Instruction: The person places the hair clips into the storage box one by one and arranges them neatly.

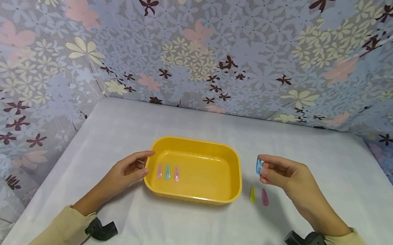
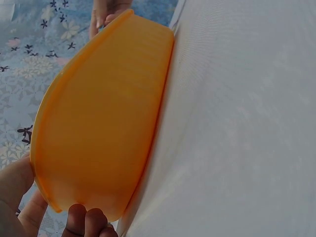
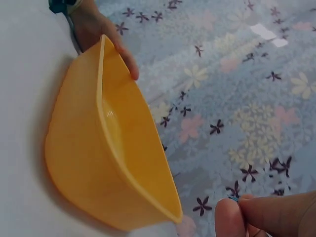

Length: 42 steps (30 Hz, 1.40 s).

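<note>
A yellow tray [image 1: 191,198] stands on the white cloth. Inside it, towards the left, a pink hair clip [image 1: 160,171], a teal hair clip [image 1: 167,172] and another pink hair clip [image 1: 177,173] lie in a row. My left hand [image 1: 124,176] grips the tray's left end, fingertips at the rim and against the outer wall. Raised to the right of the tray, my right hand [image 1: 287,175] pinches a blue hair clip [image 1: 259,166] between thumb and fingers. Below that hand, a yellow-green hair clip [image 1: 252,194] and a magenta hair clip [image 1: 265,197] lie on the cloth.
The white cloth [image 1: 183,231] covers the table. Behind it and at both sides hangs a flowered fabric [image 1: 211,59]. Each wrist carries a black camera; the right one [image 1: 310,244] sits just above the sleeve's end.
</note>
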Each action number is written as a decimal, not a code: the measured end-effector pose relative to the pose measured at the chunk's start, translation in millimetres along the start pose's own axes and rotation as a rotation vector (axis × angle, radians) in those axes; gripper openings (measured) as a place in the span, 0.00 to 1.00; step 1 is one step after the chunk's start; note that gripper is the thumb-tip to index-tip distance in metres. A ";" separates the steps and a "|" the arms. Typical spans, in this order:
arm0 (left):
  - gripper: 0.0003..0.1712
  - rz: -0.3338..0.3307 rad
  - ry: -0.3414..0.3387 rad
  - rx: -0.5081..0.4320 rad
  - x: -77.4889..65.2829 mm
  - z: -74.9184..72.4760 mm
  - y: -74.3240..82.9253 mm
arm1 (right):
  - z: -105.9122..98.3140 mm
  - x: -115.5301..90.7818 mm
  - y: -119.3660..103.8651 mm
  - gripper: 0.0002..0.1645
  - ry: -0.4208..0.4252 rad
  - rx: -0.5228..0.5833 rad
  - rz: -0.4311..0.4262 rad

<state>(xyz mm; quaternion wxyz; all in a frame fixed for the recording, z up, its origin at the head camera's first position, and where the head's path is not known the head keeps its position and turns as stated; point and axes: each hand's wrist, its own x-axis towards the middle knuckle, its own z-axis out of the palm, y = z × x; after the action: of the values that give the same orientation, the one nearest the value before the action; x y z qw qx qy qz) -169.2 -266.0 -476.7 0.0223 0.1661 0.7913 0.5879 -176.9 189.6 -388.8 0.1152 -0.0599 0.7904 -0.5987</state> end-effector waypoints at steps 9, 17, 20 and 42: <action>0.27 0.015 -0.014 -0.007 0.5 -0.2 -0.2 | 16.3 12.1 -16.1 0.33 -0.087 0.065 0.015; 0.27 0.023 -0.018 0.002 1.8 -0.2 0.8 | 34.2 26.3 -24.2 0.29 -0.139 0.052 0.014; 0.27 0.030 -0.021 0.004 2.7 -0.2 0.7 | 43.6 33.5 -26.1 0.28 -0.173 0.043 0.023; 0.28 0.001 -0.001 0.002 -1.4 0.4 0.0 | 115.9 77.4 -28.9 0.23 -0.280 0.031 0.084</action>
<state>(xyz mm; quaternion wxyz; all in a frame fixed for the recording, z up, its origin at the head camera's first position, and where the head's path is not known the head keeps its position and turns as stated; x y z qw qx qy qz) -167.9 -266.1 -477.1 0.0223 0.1669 0.7917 0.5872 -223.5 55.5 -399.3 0.2505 -0.1078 0.7589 -0.5913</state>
